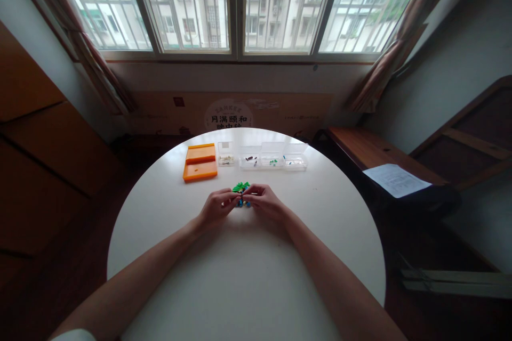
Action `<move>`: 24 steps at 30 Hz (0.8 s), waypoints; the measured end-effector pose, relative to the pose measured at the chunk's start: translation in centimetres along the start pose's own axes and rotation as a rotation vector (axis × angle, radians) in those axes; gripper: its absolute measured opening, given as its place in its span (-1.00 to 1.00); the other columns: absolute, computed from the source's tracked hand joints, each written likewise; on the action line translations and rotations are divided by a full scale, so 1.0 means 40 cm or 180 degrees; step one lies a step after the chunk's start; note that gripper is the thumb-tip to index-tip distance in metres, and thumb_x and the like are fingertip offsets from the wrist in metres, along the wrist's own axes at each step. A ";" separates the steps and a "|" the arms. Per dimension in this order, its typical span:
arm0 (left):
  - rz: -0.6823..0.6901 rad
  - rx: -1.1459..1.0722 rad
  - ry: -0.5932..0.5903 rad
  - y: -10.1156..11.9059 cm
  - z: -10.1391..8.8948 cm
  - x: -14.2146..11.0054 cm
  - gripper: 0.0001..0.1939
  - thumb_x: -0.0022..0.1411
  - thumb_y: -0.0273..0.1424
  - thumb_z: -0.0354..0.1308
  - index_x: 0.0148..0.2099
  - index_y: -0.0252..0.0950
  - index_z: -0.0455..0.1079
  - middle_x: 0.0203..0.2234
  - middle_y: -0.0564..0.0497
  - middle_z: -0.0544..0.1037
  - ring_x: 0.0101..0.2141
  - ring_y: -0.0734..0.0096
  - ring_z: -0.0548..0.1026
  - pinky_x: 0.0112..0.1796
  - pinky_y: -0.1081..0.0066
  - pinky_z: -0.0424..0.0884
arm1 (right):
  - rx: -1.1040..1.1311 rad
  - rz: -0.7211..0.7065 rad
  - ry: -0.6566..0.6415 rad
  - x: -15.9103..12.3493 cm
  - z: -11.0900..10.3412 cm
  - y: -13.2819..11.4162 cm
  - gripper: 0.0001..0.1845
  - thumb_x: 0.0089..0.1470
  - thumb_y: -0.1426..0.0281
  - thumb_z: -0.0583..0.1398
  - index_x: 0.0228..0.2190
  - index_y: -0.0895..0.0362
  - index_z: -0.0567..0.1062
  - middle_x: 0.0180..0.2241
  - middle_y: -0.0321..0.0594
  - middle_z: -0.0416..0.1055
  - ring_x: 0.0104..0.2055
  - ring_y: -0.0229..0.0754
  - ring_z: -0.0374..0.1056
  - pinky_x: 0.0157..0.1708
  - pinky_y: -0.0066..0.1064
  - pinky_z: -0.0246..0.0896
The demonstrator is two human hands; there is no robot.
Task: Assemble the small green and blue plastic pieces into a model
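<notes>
A small toy brick model (240,187) with green pieces on top and blue and yellowish bits lower down is at the middle of the white table. My left hand (217,206) closes on it from the left, thumb and fingertips together. From the right, my right hand (265,200) pinches it too, fingers bent over its top. The fingertips of both hands meet at its near side, around a small dark bit. Much of the model is hidden behind my fingers.
Beyond my hands stand an orange tray (200,171) with a tiny piece in it and several clear plastic boxes (250,162) with lids up, holding small bricks. The round table (240,287) faces a window. At right, a paper sheet (396,179) lies on a wooden bench (360,144).
</notes>
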State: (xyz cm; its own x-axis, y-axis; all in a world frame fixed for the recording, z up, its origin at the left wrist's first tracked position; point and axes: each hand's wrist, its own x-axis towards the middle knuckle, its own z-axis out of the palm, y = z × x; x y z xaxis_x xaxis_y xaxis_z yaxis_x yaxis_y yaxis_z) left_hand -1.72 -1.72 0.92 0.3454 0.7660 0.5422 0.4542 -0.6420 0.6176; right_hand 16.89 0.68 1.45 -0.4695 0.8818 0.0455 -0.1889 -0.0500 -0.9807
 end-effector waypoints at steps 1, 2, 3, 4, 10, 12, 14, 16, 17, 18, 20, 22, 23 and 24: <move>-0.0006 -0.0005 -0.0003 0.001 0.000 0.000 -0.80 0.21 -0.37 0.06 -0.26 -0.34 0.48 -0.57 0.05 0.38 -0.61 0.62 0.32 -0.55 0.59 0.26 | -0.0007 -0.0001 -0.0007 0.000 0.000 -0.001 -0.69 -0.26 0.25 0.34 -0.48 0.22 0.49 -0.61 -0.34 0.31 -0.63 -0.44 0.05 -0.64 -0.53 -0.15; -0.0009 -0.0006 -0.0007 0.002 0.000 0.000 -0.80 0.21 -0.37 0.06 -0.27 -0.34 0.48 -0.57 0.05 0.38 -0.61 0.62 0.32 -0.55 0.59 0.26 | -0.0016 -0.0001 -0.0011 -0.001 0.000 -0.001 -0.69 -0.25 0.25 0.34 -0.48 0.22 0.49 -0.61 -0.34 0.31 -0.63 -0.44 0.05 -0.64 -0.53 -0.16; -0.0001 -0.0005 -0.0008 0.003 -0.001 0.000 -0.80 0.21 -0.37 0.06 -0.27 -0.34 0.48 -0.57 0.05 0.38 -0.61 0.61 0.32 -0.55 0.59 0.26 | -0.0022 -0.0003 -0.0014 -0.001 0.000 -0.001 -0.69 -0.25 0.25 0.34 -0.48 0.22 0.49 -0.61 -0.33 0.31 -0.63 -0.44 0.05 -0.65 -0.53 -0.16; 0.0008 -0.0001 -0.0008 0.004 -0.001 0.001 -0.80 0.20 -0.36 0.06 -0.27 -0.34 0.48 -0.58 0.05 0.38 -0.61 0.61 0.32 -0.55 0.59 0.26 | -0.0024 -0.0012 -0.0009 -0.001 -0.001 -0.001 -0.69 -0.25 0.25 0.34 -0.48 0.22 0.49 -0.61 -0.33 0.31 -0.63 -0.44 0.05 -0.65 -0.53 -0.16; 0.0031 0.0011 0.0007 0.006 -0.001 0.002 -0.80 0.20 -0.37 0.07 -0.27 -0.34 0.48 -0.58 0.04 0.39 -0.60 0.60 0.31 -0.55 0.59 0.27 | -0.0096 -0.0008 0.0015 -0.002 -0.001 0.000 -0.68 -0.26 0.23 0.34 -0.48 0.21 0.50 -0.60 -0.32 0.32 -0.63 -0.42 0.06 -0.65 -0.52 -0.15; 0.0044 0.0008 0.0000 0.006 -0.001 0.002 -0.80 0.20 -0.37 0.06 -0.26 -0.34 0.48 -0.58 0.05 0.39 -0.61 0.61 0.31 -0.55 0.59 0.27 | -0.0082 -0.0006 0.0010 -0.002 0.000 -0.002 -0.68 -0.26 0.23 0.34 -0.47 0.22 0.50 -0.60 -0.32 0.32 -0.62 -0.42 0.07 -0.64 -0.52 -0.14; 0.0036 0.0002 -0.0023 0.007 -0.002 0.002 -0.80 0.21 -0.37 0.06 -0.26 -0.35 0.48 -0.58 0.05 0.39 -0.61 0.61 0.31 -0.55 0.59 0.26 | -0.0027 0.0007 -0.0004 -0.003 0.001 -0.004 -0.68 -0.25 0.24 0.34 -0.47 0.23 0.51 -0.61 -0.32 0.32 -0.62 -0.42 0.08 -0.64 -0.52 -0.14; 0.0016 -0.0008 -0.0034 0.008 -0.002 0.003 -0.80 0.21 -0.36 0.06 -0.27 -0.35 0.48 -0.57 0.05 0.39 -0.61 0.61 0.31 -0.55 0.59 0.26 | 0.0019 0.0026 -0.0015 -0.003 0.001 -0.005 -0.69 -0.25 0.24 0.34 -0.48 0.23 0.51 -0.61 -0.32 0.32 -0.62 -0.42 0.08 -0.63 -0.51 -0.13; 0.0005 -0.0011 -0.0040 0.008 -0.002 0.003 -0.80 0.21 -0.36 0.06 -0.27 -0.35 0.48 -0.57 0.04 0.39 -0.61 0.61 0.32 -0.55 0.59 0.26 | 0.0027 0.0033 -0.0017 -0.004 0.001 -0.005 -0.69 -0.25 0.24 0.34 -0.48 0.23 0.51 -0.61 -0.31 0.32 -0.62 -0.42 0.08 -0.63 -0.51 -0.13; -0.0004 -0.0013 -0.0043 0.008 -0.002 0.003 -0.79 0.21 -0.36 0.06 -0.27 -0.35 0.48 -0.57 0.04 0.40 -0.61 0.61 0.32 -0.55 0.59 0.26 | 0.0029 0.0038 -0.0013 -0.004 0.002 -0.006 -0.68 -0.25 0.24 0.34 -0.48 0.23 0.51 -0.61 -0.31 0.33 -0.62 -0.42 0.08 -0.62 -0.51 -0.13; -0.0020 -0.0017 -0.0054 0.008 -0.002 0.002 -0.79 0.21 -0.36 0.06 -0.27 -0.35 0.48 -0.56 0.04 0.40 -0.61 0.62 0.32 -0.55 0.59 0.26 | 0.0020 0.0039 0.0008 -0.004 0.002 -0.005 -0.68 -0.26 0.23 0.34 -0.49 0.23 0.51 -0.61 -0.32 0.33 -0.62 -0.42 0.08 -0.62 -0.51 -0.13; -0.0028 -0.0015 -0.0065 0.008 -0.002 0.002 -0.80 0.21 -0.37 0.06 -0.27 -0.35 0.47 -0.56 0.04 0.39 -0.60 0.62 0.32 -0.55 0.59 0.26 | 0.0008 0.0027 0.0030 -0.005 0.003 -0.005 -0.67 -0.27 0.22 0.34 -0.50 0.23 0.50 -0.62 -0.32 0.33 -0.62 -0.42 0.09 -0.62 -0.51 -0.13; -0.0026 -0.0014 -0.0066 0.008 -0.001 0.002 -0.80 0.21 -0.37 0.06 -0.26 -0.35 0.47 -0.56 0.04 0.39 -0.60 0.62 0.32 -0.55 0.59 0.26 | 0.0012 0.0021 0.0037 -0.005 0.003 -0.005 -0.66 -0.28 0.21 0.34 -0.50 0.22 0.50 -0.61 -0.32 0.33 -0.62 -0.42 0.09 -0.61 -0.51 -0.12; -0.0021 -0.0013 -0.0066 0.008 -0.001 0.002 -0.80 0.21 -0.37 0.06 -0.26 -0.35 0.47 -0.56 0.04 0.39 -0.60 0.62 0.32 -0.54 0.59 0.26 | 0.0021 0.0022 0.0039 -0.006 0.003 -0.005 -0.66 -0.28 0.21 0.34 -0.50 0.22 0.50 -0.61 -0.32 0.33 -0.62 -0.41 0.10 -0.61 -0.51 -0.11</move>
State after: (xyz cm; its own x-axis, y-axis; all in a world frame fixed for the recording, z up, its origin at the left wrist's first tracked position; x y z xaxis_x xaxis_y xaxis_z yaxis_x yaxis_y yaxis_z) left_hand -1.59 -1.85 1.18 0.3593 0.7707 0.5262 0.4533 -0.6370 0.6235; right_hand 16.93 0.43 1.67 -0.4602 0.8871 0.0363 -0.1914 -0.0593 -0.9797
